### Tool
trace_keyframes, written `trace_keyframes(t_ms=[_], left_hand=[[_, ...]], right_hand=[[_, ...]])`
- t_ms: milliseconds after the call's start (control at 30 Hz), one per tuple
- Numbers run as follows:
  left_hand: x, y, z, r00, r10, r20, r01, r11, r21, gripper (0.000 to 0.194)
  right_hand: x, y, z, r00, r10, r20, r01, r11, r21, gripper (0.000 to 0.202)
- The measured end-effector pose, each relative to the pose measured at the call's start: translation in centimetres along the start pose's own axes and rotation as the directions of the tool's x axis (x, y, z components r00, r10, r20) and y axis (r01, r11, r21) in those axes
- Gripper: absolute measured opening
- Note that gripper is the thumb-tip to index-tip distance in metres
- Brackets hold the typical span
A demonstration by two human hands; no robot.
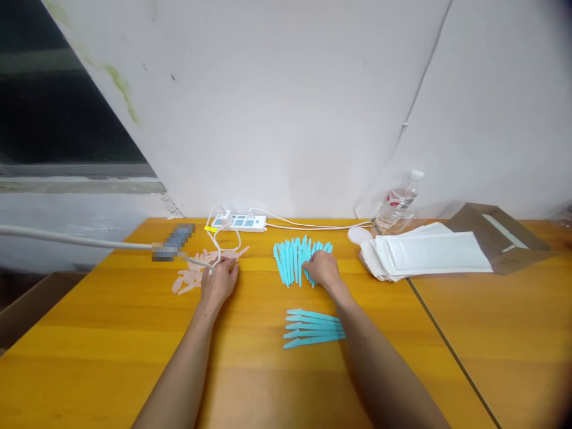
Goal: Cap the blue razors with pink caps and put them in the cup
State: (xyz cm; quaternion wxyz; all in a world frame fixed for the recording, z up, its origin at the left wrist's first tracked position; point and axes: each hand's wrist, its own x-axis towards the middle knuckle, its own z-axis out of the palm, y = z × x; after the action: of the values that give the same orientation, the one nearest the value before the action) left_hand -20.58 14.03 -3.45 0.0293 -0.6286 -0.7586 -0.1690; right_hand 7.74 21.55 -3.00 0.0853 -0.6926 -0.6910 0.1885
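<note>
Several blue sticks (288,262) lie side by side in a pile on the wooden table (250,369). My right hand (322,268) is over the right part of this pile, its fingers bent together at the sticks; what they hold, if anything, is hidden. Nearer to me, several more blue sticks (313,328) lie fanned out, their right ends partly behind my right forearm. My left hand (220,280) rests at the right edge of a heap of pale pink pieces (190,275), fingers loosely apart, with a white cable beside it.
A white power strip (248,223) with cables lies by the wall. A grey cable crosses from the left to a blurred object (174,243). At the right are a water bottle (397,202), a round white lid (359,235), white packets (438,255) and a brown envelope (491,229).
</note>
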Motion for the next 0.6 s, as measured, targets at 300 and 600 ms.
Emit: trace_keyframes(t_ms=[300, 600], left_hand=[[2.7, -0.1, 1.2, 0.997, 0.06, 0.054, -0.061, 0.998, 0.02, 0.027], [0.9, 2.7, 0.9, 0.981, 0.157, 0.111, -0.107, 0.926, -0.361, 0.046]], right_hand=[[-3.4, 2.2, -2.9, 0.981, -0.177, 0.076, 0.151, 0.952, 0.268, 0.018], [-6.1, 6.8, -0.7, 0.846, -0.437, 0.305, 0.02, 0.598, 0.801, 0.032]])
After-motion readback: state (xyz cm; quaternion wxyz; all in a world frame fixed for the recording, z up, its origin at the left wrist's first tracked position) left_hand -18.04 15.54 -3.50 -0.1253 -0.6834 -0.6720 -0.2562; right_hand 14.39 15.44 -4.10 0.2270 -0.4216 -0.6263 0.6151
